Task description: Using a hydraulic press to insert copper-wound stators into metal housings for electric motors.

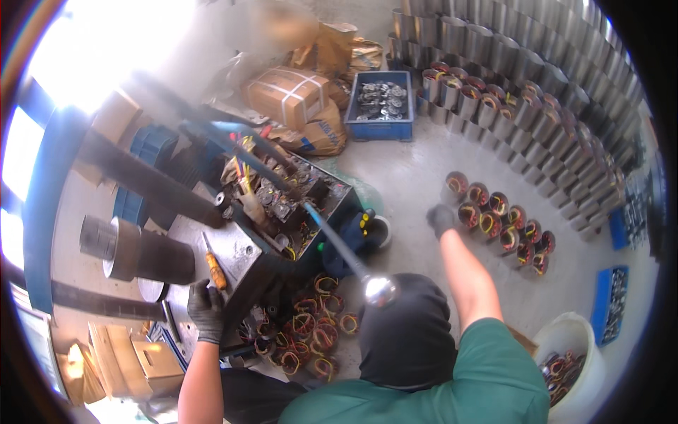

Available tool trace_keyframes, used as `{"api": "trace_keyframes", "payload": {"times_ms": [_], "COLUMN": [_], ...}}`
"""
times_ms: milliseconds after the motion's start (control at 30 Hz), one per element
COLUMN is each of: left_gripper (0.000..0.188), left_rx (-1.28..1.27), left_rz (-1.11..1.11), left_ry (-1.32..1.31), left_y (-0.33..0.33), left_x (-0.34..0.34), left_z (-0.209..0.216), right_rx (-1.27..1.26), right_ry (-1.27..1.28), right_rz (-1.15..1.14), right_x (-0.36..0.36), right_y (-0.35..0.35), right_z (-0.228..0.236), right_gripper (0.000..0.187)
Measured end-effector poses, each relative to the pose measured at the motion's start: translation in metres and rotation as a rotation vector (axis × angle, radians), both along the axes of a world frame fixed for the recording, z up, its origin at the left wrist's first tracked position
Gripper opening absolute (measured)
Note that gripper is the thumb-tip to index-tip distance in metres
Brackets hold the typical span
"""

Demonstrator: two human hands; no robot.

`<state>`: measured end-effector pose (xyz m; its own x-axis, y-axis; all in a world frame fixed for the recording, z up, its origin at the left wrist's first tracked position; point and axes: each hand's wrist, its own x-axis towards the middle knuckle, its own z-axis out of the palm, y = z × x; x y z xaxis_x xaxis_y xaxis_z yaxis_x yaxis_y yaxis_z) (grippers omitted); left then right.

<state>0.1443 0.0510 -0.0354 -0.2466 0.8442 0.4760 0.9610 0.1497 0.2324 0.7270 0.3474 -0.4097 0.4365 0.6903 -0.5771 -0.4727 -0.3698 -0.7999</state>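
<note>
Two dark-gloved hands spread wide in a crowded workshop. At left, the left hand [206, 311] rests by the near edge of a grey steel bench [239, 267], fingers loosely extended; whether they grip anything cannot be told. An orange-handled screwdriver [215, 270] lies just beside it, seemingly parked within easy reach. To the right, the right hand [441, 219], fingers bunched, hovers or rests beside copper-wound cylinders [489, 225] grouped on the floor, perhaps spaced for picking up singly; contact and grasp are unclear. A silver ball-ended lever [380, 290] partly blocks the black hood [406, 332]. Glare whitens the far left; a white bucket [597, 339] is cut off near right.
</note>
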Motion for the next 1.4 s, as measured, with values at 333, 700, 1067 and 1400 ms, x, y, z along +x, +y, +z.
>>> {"api": "trace_keyframes", "payload": {"times_ms": [333,700,1067,1400], "left_gripper": [0.019,0.023,0.028,0.031], "left_rx": [0.037,-0.022,-0.088,-0.109], "left_rz": [0.07,0.057,0.043,0.003], "left_ry": [0.062,-0.068,-0.173,-0.223], "left_y": [-0.007,-0.013,-0.01,-0.012], "left_x": [-0.007,-0.015,-0.024,-0.026], "left_z": [-0.003,0.002,0.005,0.007], "right_rx": [-0.053,0.419,0.114,-0.068], "right_ry": [-0.702,-1.339,-1.107,-1.283], "right_rz": [1.825,2.747,2.28,2.053], "right_x": [-0.071,-0.265,-0.358,-0.376], "right_y": [-0.063,-0.119,-0.294,-0.306], "right_z": [0.165,0.311,0.079,0.037], "right_gripper": [0.042,0.045,0.095,0.104]}}
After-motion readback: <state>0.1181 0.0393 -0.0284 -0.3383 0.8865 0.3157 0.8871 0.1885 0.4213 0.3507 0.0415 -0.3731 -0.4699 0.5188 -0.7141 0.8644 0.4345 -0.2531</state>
